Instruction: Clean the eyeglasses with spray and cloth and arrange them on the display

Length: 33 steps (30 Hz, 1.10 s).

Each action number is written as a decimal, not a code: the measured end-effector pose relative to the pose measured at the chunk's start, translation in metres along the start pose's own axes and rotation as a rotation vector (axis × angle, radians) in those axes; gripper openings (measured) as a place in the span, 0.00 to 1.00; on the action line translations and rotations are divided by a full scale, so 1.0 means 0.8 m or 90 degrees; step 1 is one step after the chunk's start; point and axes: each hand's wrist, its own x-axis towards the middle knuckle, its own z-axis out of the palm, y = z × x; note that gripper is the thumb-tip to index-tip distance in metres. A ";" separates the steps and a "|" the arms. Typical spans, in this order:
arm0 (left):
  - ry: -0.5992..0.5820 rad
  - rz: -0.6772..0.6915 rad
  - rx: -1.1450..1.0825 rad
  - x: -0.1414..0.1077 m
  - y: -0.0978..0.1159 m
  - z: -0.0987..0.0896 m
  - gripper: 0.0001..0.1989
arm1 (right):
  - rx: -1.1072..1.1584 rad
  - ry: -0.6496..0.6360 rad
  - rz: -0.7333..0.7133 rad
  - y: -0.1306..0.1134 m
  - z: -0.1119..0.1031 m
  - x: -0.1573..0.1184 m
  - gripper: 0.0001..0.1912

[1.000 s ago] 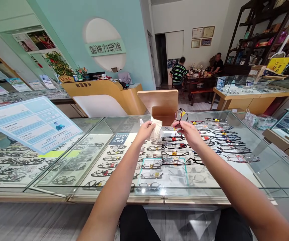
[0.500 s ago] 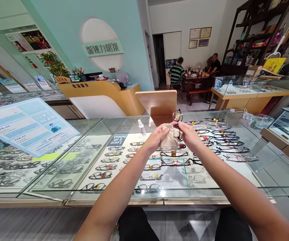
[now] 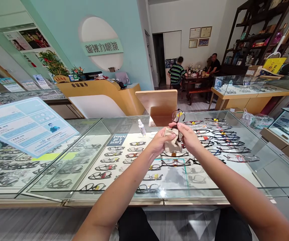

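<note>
Above the glass counter, my left hand (image 3: pixel 161 140) is closed on a beige cleaning cloth (image 3: pixel 173 142), which is folded around the lower part of a pair of eyeglasses. My right hand (image 3: pixel 186 134) grips the dark-framed eyeglasses (image 3: pixel 178 115) close beside it. One lens with a yellow sticker stands up above my fingers; the other lens is largely hidden by the cloth and fingers. A white spray bottle (image 3: pixel 141 128) stands on the counter to the left of my hands.
Under the glass top of the display case (image 3: pixel 124 193) lie rows of eyeglasses (image 3: pixel 176 162). Behind my hands stands a wooden-backed tabletop mirror or board (image 3: pixel 157 100). A blue-and-white leaflet (image 3: pixel 31 125) is at left. Two people sit at a far table (image 3: pixel 197 77).
My left hand has shifted slightly right, its thumb now lying over the cloth. The cloth is more bunched and the eyeglasses have turned a little, showing the upper lens more fully.
</note>
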 end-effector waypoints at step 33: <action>0.085 -0.019 0.086 -0.002 -0.011 0.006 0.30 | 0.046 0.030 0.027 0.002 0.021 -0.013 0.25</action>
